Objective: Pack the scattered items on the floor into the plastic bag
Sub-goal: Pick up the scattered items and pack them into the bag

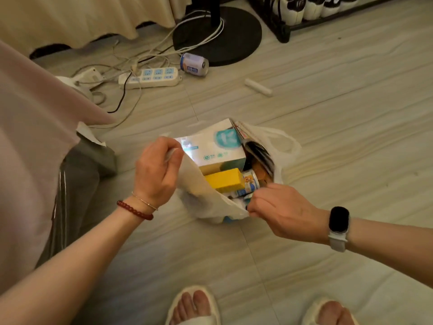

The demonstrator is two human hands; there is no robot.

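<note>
Gripping bag rim w/ both hands: left hand fingers curled on near-left edge, right hand pinching near-right edge, mouth held wide open. Bag sitting on floor at centre, just ahead of slippered feet. Inside: white box w/ teal logo at back, yellow box in front of it, small can w/ cartoon print beside yellow box, magazine-like item wedged at right side. Far bag handle flopped over to right. Outside bag, well apart: can lying on its side near fan base, white tube on floor to its right. Power strip + tangled cables at upper left. Red bead bracelet on left wrist, watch on right wrist.
</note>
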